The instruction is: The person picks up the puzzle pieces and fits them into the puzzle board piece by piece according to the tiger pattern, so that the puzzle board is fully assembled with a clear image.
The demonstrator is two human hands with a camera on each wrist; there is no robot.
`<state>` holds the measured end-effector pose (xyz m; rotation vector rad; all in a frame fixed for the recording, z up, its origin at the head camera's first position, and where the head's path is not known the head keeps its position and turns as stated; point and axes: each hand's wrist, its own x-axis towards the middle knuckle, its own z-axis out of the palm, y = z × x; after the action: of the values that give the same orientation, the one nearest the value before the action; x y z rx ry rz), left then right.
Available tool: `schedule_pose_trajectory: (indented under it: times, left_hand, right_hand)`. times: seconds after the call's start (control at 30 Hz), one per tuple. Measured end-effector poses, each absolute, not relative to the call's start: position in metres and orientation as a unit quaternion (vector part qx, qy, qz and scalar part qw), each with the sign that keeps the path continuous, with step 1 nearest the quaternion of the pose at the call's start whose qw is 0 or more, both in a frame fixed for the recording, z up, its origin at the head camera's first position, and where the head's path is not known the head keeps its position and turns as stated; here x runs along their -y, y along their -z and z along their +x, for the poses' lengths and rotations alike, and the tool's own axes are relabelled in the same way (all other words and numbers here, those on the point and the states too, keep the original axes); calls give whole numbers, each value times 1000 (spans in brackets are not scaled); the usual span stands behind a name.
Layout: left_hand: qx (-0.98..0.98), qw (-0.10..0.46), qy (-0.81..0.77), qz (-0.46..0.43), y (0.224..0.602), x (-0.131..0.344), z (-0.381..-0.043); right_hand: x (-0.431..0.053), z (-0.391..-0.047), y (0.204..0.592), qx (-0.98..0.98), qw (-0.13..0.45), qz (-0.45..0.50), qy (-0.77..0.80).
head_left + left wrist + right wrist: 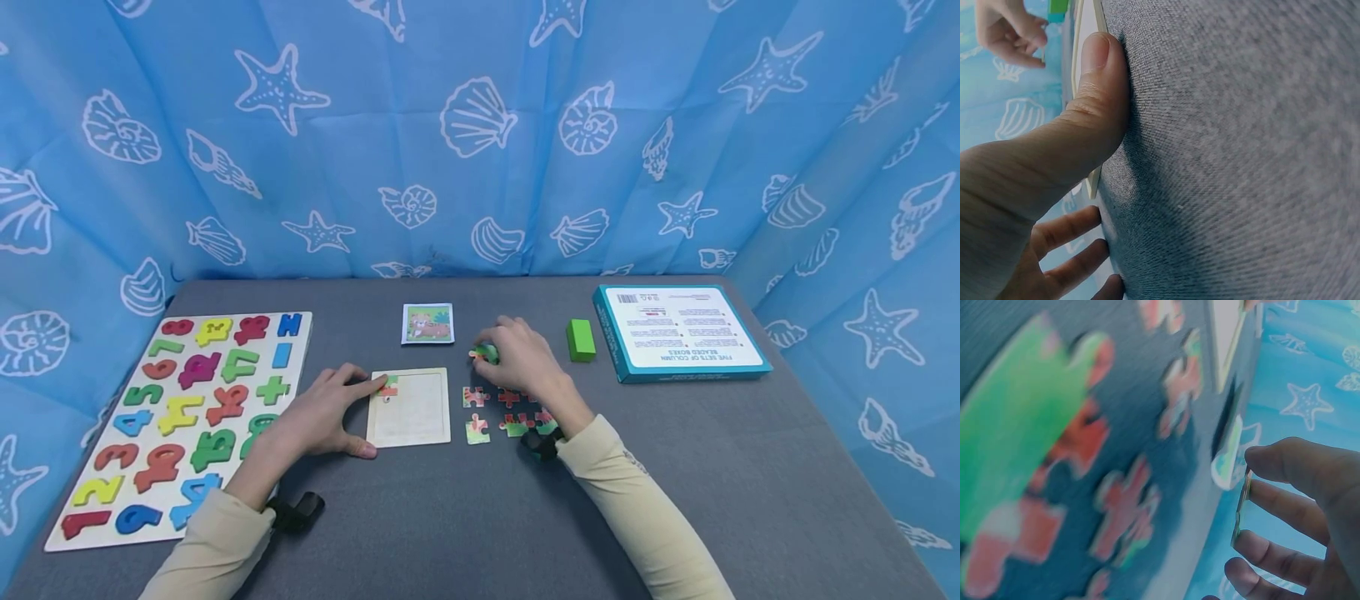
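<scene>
My left hand [321, 417] is at the left side of a square wooden puzzle tray [412, 408]. Its index fingertip touches a red-and-green jigsaw piece [389, 389] in the tray's upper left corner. In the left wrist view the thumb [1100, 94] rests along the tray's edge, the other fingers spread apart. Above the loose pieces, my right hand [522, 354] pinches a thin jigsaw piece [1241, 509] between thumb and fingers, seen edge-on in the right wrist view. Several loose jigsaw pieces [477, 430] lie right of the tray, some partly hidden by my right wrist.
A picture card [428, 323] with a cartoon animal lies behind the tray. A green block [581, 340] and a teal-and-white box [682, 329] stand to the right. At the left is a board of coloured numbers [255, 375]. A blue shell-patterned curtain [480, 200] hangs behind the grey table.
</scene>
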<state>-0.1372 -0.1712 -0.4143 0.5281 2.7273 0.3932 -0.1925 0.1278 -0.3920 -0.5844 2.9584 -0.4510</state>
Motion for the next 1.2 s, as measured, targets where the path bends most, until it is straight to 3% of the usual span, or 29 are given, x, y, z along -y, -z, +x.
schedule_pose_trajectory:
  times: [0.57,1.2]
  left_hand:
    - [-956,165,-146,192,417,174,-138]
    - [-957,154,-153,194,416,175,-137]
  right_hand:
    - [-69,-180,383,-955,54,-247,153]
    - [-29,-176,403,-951,80,-275,118]
